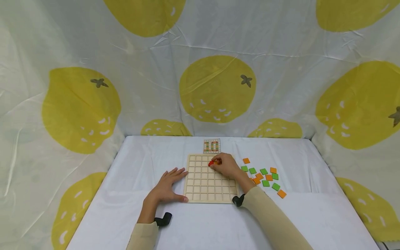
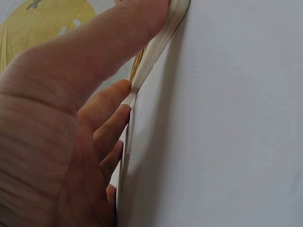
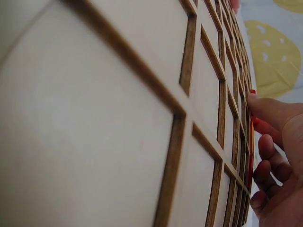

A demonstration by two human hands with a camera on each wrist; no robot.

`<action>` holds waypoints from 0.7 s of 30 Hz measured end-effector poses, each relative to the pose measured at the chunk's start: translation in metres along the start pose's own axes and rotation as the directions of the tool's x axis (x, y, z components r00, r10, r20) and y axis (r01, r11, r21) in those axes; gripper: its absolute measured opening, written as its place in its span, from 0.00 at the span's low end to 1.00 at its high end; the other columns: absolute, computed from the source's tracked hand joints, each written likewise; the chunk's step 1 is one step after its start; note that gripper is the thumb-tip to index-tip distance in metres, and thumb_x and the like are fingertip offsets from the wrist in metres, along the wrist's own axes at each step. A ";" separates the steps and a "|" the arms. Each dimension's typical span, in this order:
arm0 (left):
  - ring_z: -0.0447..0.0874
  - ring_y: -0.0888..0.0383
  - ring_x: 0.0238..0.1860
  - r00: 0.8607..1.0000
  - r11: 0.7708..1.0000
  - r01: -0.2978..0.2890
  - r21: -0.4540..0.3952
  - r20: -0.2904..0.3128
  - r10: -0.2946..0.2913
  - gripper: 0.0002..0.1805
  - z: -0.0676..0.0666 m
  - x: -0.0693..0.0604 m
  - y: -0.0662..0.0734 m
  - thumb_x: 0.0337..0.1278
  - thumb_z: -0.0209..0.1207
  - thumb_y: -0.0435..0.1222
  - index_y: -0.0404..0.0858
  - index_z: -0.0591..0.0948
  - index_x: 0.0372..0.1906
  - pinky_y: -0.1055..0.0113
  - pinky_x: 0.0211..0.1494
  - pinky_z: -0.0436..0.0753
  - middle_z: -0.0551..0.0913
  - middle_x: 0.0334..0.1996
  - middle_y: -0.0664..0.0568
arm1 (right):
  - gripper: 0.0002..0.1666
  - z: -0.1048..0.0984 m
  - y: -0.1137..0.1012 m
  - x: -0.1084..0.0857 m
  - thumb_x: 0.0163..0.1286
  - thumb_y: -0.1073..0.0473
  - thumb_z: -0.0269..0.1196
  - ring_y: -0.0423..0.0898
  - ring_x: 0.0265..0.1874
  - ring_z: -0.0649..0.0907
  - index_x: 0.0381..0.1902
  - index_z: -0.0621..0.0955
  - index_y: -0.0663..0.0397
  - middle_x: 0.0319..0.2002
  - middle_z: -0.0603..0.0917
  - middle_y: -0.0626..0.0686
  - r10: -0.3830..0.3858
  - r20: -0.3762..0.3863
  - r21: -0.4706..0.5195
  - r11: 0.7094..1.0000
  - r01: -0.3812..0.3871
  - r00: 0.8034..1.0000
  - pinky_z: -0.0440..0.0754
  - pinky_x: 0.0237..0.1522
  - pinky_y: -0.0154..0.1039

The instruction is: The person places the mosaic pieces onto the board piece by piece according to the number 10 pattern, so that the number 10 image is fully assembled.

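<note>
A square wooden grid board (image 1: 205, 185) lies flat on the table. My left hand (image 1: 166, 185) lies spread at its left side, fingertips and thumb touching the edge; the left wrist view shows the thumb (image 2: 109, 42) and fingers against the board's side. Over the upper part of the grid, my right hand (image 1: 226, 165) pinches a small red tile (image 1: 210, 163) between thumb and fingers. An orange patch shows beside it, partly hidden by the fingers. In the right wrist view, the red tile (image 3: 253, 92) stands out at the thumb tip, with more red and orange along the board under the hand.
Beyond the board lies a small pattern card (image 1: 211, 146) with coloured squares. Several loose green tiles (image 1: 265, 183) and orange tiles (image 1: 282, 193) are scattered right of the board, some near the right forearm. A lemon-print cloth (image 1: 150, 86) hangs behind the white table (image 1: 200, 225).
</note>
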State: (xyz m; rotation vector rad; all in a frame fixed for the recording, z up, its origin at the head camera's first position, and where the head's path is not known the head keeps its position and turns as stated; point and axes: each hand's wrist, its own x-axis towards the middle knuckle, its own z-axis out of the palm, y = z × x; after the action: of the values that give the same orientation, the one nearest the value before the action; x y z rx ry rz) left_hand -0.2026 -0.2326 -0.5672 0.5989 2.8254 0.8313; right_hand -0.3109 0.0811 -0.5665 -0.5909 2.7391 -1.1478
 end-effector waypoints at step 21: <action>0.52 0.43 0.83 1.000 1.000 0.003 0.024 -0.003 -0.003 0.60 0.001 0.000 0.000 0.34 0.76 0.67 0.54 0.67 0.79 0.34 0.82 0.46 0.64 0.80 0.54 | 0.15 0.001 0.001 -0.002 0.67 0.50 0.73 0.43 0.34 0.77 0.49 0.88 0.46 0.36 0.82 0.47 0.021 -0.025 0.004 1.000 -0.021 0.999 0.77 0.38 0.37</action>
State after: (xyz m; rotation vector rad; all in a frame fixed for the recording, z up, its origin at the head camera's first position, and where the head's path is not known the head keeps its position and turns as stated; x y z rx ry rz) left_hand -0.2020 -0.2320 -0.5677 0.5968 2.8422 0.8003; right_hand -0.3091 0.0818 -0.5673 -0.5499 2.7571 -1.1632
